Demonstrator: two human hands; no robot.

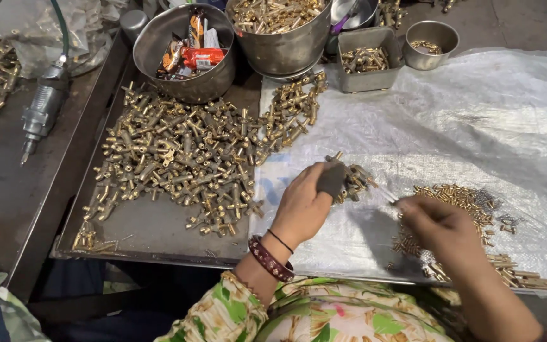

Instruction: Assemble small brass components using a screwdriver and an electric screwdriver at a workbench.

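Packages sit only at the top of the view, left of centre. A round steel bowl (159, 47) holds a small cluster of snack wrappers.

- Red wrapper (202, 58): oblong pouch, lying flat across the bowl's middle, with a pale label patch on its face.
- Orange-and-brown wrapper (172, 56): narrow, tilted, just left of the red one, touching it.
- Orange-and-dark wrapper (195, 28): slim, standing nearly upright behind the red one.
- Pale silvery-white wrapper (211, 39): upright beside it, to the right.

Crumpled clear plastic bag (26, 28), top left corner. No signs or screens are in view.
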